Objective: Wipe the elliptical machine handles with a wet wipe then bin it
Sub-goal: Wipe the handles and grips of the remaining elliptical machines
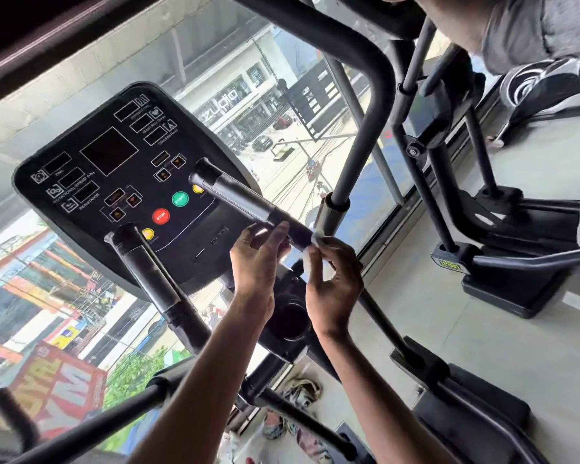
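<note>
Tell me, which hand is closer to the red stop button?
Left. The left hand grips the handle right of the stop button; the right hand, pinching the wipe, sits farther right.

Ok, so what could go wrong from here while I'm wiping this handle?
1. The wet wipe is only pinched by the right hand, so it could slip and fall towards the cup holder underneath.
2. The START button and STOP button sit close to the handle that the left hand holds; a stray swipe might press one.
</note>
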Demonstrator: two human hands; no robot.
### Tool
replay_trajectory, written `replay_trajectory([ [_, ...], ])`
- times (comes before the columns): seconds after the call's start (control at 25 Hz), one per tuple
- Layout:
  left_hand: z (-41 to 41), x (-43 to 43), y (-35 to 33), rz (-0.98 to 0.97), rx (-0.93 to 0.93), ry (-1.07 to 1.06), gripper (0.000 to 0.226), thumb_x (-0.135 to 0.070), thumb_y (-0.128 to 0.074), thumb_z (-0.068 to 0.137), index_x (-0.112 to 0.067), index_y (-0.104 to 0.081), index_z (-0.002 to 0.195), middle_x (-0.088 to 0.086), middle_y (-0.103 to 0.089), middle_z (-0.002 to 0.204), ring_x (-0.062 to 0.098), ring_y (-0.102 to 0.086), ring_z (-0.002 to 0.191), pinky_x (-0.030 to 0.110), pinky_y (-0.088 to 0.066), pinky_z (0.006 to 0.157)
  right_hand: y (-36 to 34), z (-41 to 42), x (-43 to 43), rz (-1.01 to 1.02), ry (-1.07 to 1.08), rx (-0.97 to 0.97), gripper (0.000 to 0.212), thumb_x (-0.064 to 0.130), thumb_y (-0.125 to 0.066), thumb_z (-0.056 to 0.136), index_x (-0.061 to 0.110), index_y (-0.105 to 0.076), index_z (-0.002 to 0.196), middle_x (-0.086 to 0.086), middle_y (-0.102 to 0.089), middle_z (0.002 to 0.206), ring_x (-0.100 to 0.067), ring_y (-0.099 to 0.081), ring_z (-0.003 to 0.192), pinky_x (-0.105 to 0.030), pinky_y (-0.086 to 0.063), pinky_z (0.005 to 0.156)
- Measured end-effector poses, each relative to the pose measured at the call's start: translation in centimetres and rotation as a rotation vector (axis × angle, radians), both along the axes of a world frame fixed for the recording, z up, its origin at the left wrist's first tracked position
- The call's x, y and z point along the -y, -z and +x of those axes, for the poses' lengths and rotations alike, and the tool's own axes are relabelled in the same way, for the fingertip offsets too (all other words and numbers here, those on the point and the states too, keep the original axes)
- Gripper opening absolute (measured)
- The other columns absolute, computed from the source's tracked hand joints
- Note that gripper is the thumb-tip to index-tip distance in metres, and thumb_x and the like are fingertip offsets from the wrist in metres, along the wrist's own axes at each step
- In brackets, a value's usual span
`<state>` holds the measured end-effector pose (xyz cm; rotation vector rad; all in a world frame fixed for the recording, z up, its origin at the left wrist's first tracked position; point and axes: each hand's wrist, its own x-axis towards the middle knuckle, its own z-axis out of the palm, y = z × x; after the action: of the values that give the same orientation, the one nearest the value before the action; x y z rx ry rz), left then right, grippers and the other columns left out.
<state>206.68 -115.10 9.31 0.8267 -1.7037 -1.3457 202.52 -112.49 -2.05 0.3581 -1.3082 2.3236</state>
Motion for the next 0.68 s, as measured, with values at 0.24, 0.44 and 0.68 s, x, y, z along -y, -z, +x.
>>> replay_trajectory([
  [0.24, 0.2, 0.7, 0.4, -0.037, -0.001, 0.017, 0.028, -0.015, -0.082, 0.086, -0.004, -0.068, 0.108, 0.012, -0.076, 0.099, 0.023, -0.073, 0.086, 0.037, -0.059, 0.093, -1.6, 0.9, -0.2, -0.044, 0.056, 0.008, 0.006, -0.008, -0.074, 0.089, -0.006, -0.075, 0.094, -0.013, -0.073, 0.099, -0.021, -0.072, 0.093, -0.019, -0.053, 0.087],
  [0.44, 0.0, 0.3, 0.5, -0.021, -0.021, 0.030, 0.039, -0.015, -0.081, 0.087, -0.004, -0.062, 0.120, 0.011, -0.078, 0.100, 0.024, -0.076, 0.090, 0.035, -0.060, 0.090, -2.8, 0.3, 0.1, -0.018, 0.076, 0.022, 0.005, 0.002, -0.072, 0.094, -0.002, -0.075, 0.095, -0.008, -0.072, 0.098, -0.021, -0.069, 0.089, -0.029, -0.055, 0.078],
  [0.68, -0.4, -0.2, 0.8, -0.010, -0.016, 0.006, 0.055, -0.016, -0.083, 0.084, -0.006, -0.056, 0.130, 0.006, -0.076, 0.101, 0.016, -0.077, 0.080, 0.036, -0.058, 0.087, -0.5, 0.5, 0.2, 0.017, 0.035, 0.135, 0.003, 0.000, -0.071, 0.094, 0.001, -0.071, 0.091, -0.004, -0.072, 0.099, -0.019, -0.068, 0.092, -0.040, -0.057, 0.082],
])
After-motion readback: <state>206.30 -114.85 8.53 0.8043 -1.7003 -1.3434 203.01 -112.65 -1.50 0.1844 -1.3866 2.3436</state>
